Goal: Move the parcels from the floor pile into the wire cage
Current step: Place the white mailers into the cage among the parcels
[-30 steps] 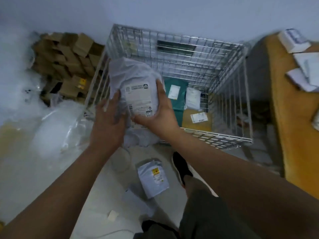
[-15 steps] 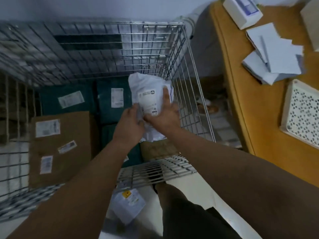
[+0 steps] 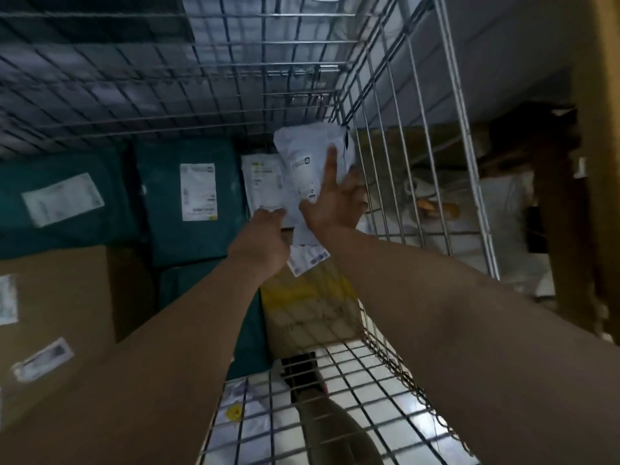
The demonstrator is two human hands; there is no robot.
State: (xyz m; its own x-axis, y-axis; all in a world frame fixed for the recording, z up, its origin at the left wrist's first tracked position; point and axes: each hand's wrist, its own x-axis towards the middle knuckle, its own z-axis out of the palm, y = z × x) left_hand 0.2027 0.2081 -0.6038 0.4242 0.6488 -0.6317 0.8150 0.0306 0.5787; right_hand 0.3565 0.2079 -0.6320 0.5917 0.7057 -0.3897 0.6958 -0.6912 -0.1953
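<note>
Head view.

Student: Nearest is the front mesh of the wire cage (image 3: 352, 380), with both forearms passing over it. Why two hands?

Tutor: The white parcel (image 3: 302, 152) is a soft bag and would sag from one grip. The right hand (image 3: 335, 203) clasps its right side, thumb laid straight on the face and fingers wrapped behind. The left hand (image 3: 265, 236) bends its fingers onto the lower corner, apparently pinching it, though the tips are hidden. The bag is held inside the cage, above the load.

Student: And the open room?

Tutor: The brown carton (image 3: 50, 313) and teal parcels (image 3: 188, 209) fill the left, and a taped box (image 3: 308, 307) lies under the hands. The likely gap is the far right corner. There the bag's top edge sits close to the side mesh (image 3: 419, 162), where wire could snag it.
</note>
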